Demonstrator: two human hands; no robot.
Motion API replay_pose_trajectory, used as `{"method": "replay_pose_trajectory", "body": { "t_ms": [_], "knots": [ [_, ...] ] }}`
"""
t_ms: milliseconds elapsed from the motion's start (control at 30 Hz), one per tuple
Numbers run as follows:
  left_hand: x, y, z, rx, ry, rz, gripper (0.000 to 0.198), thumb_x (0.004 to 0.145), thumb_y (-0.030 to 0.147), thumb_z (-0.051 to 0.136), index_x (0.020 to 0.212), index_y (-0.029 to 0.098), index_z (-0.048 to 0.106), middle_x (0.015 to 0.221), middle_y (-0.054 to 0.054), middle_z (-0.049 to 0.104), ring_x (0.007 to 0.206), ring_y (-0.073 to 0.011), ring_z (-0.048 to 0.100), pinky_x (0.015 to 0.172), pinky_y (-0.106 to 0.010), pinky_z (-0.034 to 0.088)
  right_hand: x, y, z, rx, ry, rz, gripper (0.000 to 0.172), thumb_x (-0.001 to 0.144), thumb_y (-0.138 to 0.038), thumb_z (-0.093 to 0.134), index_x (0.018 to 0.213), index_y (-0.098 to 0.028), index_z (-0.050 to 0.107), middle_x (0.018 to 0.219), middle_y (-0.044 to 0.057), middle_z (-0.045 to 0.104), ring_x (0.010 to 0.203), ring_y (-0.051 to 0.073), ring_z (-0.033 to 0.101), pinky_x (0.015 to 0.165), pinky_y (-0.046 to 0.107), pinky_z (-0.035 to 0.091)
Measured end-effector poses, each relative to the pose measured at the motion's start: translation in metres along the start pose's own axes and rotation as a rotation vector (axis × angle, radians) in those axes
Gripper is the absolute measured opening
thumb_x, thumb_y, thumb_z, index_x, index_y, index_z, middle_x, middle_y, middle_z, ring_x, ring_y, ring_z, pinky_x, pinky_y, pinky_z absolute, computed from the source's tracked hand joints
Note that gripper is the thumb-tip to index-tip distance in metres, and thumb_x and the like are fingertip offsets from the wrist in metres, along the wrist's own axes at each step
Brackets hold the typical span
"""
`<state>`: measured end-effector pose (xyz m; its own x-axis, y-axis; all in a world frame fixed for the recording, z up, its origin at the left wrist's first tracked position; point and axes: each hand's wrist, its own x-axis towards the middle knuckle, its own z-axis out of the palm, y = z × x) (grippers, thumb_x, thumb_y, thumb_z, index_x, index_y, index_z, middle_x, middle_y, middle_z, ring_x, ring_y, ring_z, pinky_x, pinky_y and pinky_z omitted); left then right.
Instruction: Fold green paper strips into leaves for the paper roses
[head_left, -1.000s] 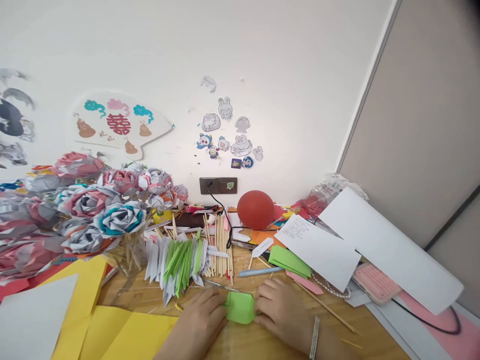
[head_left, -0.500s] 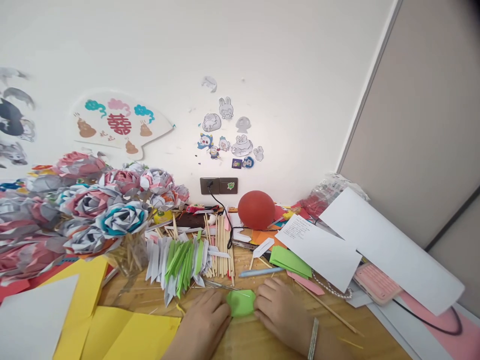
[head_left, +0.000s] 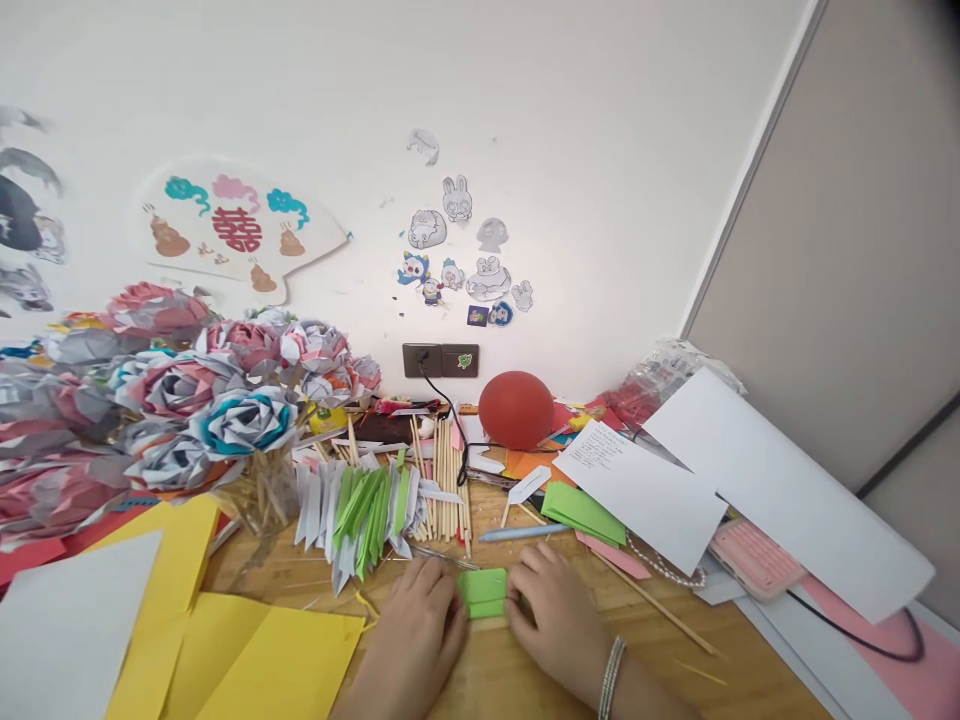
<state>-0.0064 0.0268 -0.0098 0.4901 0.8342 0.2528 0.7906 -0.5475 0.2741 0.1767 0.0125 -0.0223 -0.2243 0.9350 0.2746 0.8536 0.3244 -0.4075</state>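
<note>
A small piece of green paper lies on the wooden table between my two hands, with a crease or folded edge running across it. My left hand has its curled fingers closed at the paper's left end. At the right end, my right hand grips the paper with bent fingers, a beaded bracelet round that wrist. The fingertips partly cover both ends of the paper. Just behind and to the left is a pile of folded green and white paper strips.
Paper flowers stand at the left, above yellow paper. Behind my hands lie wooden sticks, a blue pen, green sheets and a red balloon. White sheets and a pink keyboard-like device are on the right.
The green paper, earlier a taller flap with angled corners, is now a narrower rectangle with a line across it. Both hands stay at its ends. The view has shifted slightly.
</note>
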Motion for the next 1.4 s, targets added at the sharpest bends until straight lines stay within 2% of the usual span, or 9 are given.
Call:
{"method": "replay_pose_trajectory", "body": {
  "t_ms": [167,367,567,733,867,1100,1400],
  "knots": [
    [0.001,0.0,0.005,0.096,-0.039,-0.055,0.014,0.084,0.013,0.049,0.083,0.012,0.063,0.092,-0.011,0.061,0.094,-0.0279,0.054,0.085,-0.045,0.044,-0.001,-0.005,0.003,-0.03,0.044,0.023,0.013,0.074,-0.008,0.053,0.066,-0.018,0.048,0.077,0.001,0.051,0.078,0.017,0.045,0.066,0.028,0.03],
    [0.002,-0.005,0.008,0.176,-0.068,-0.057,0.016,0.087,0.019,0.05,0.089,0.014,0.065,0.097,-0.011,0.06,0.096,-0.0283,0.054,0.086,-0.045,0.044,-0.002,-0.004,0.007,-0.056,0.065,0.015,0.014,0.078,-0.009,0.052,0.066,-0.017,0.049,0.077,0.001,0.053,0.077,0.018,0.045,0.066,0.029,0.029],
    [0.001,-0.004,0.008,0.202,-0.062,-0.055,0.018,0.088,0.018,0.048,0.091,0.013,0.065,0.098,-0.012,0.06,0.097,-0.0292,0.054,0.087,-0.046,0.043,0.001,-0.006,0.006,-0.116,0.025,0.027,0.011,0.08,-0.014,0.056,0.07,-0.017,0.054,0.081,0.003,0.056,0.08,0.02,0.047,0.068,0.031,0.031],
    [0.002,-0.002,0.005,0.175,-0.046,-0.039,0.018,0.087,0.026,0.05,0.089,0.015,0.064,0.098,-0.012,0.06,0.096,-0.0296,0.054,0.084,-0.046,0.045,0.004,-0.006,0.006,-0.141,-0.009,0.016,0.008,0.081,-0.016,0.056,0.074,-0.017,0.058,0.085,0.004,0.058,0.083,0.021,0.048,0.072,0.032,0.033],
    [0.005,-0.002,0.003,0.186,-0.049,-0.052,0.02,0.088,0.023,0.046,0.085,0.017,0.065,0.095,-0.01,0.061,0.093,-0.0279,0.055,0.082,-0.044,0.045,0.005,-0.009,0.005,-0.183,-0.04,0.031,0.008,0.083,-0.016,0.055,0.077,-0.016,0.061,0.087,0.005,0.06,0.085,0.022,0.05,0.073,0.033,0.034],
    [0.009,0.0,0.003,0.239,-0.085,-0.096,0.021,0.087,0.023,0.047,0.089,0.015,0.067,0.099,-0.012,0.061,0.098,-0.0303,0.054,0.084,-0.045,0.044,0.007,-0.012,0.001,-0.189,-0.055,0.06,0.009,0.083,-0.018,0.055,0.078,-0.016,0.062,0.088,0.006,0.061,0.086,0.022,0.051,0.074,0.033,0.035],
    [0.008,-0.004,0.005,0.259,-0.033,-0.086,0.017,0.084,0.025,0.053,0.087,0.017,0.067,0.097,-0.01,0.063,0.095,-0.0293,0.055,0.081,-0.043,0.045,0.006,-0.014,0.001,-0.094,0.007,0.133,0.021,0.076,-0.035,0.065,0.069,-0.018,0.056,0.081,0.002,0.058,0.081,0.021,0.048,0.07,0.032,0.031]
  ]
}}
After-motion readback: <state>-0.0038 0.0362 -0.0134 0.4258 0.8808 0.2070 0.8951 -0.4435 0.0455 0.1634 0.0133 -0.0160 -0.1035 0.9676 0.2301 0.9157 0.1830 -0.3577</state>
